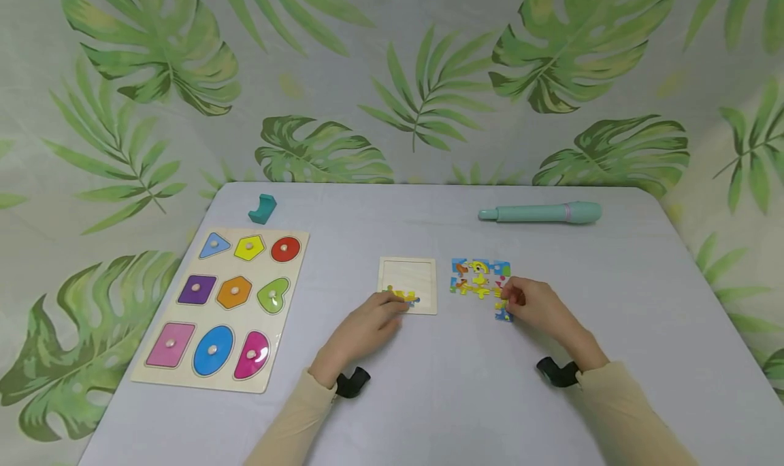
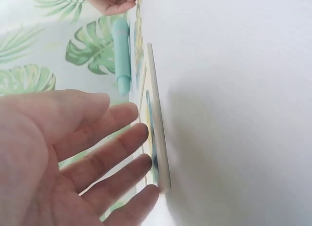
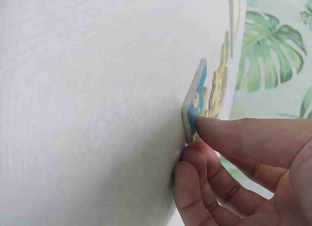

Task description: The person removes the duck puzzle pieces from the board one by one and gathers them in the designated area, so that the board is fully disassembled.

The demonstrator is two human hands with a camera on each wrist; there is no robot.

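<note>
My left hand (image 1: 366, 322) lies over the lower left of a small square wooden puzzle tray (image 1: 427, 275), its fingers loosely extended with the tips at the joined puzzle pieces (image 1: 401, 294) along the tray's lower edge. Seen from the left wrist, those fingers (image 2: 114, 143) reach over the tray's side with no object gripped. To the right, my right hand (image 1: 544, 308) pinches a blue and yellow jigsaw piece (image 3: 196, 101) between thumb and fingers; it is tilted up on its edge close to the table. Several loose jigsaw pieces (image 1: 480, 267) lie in rows beside this hand.
A wooden shape board (image 1: 233, 330) with knobbed colored shapes covers the table's left side. Behind it sits a teal curved block (image 1: 263, 209). A mint-green pen-like stick (image 1: 533, 213) lies at the back right. A leaf-patterned cloth (image 1: 453, 64) hangs behind the white table (image 1: 441, 384).
</note>
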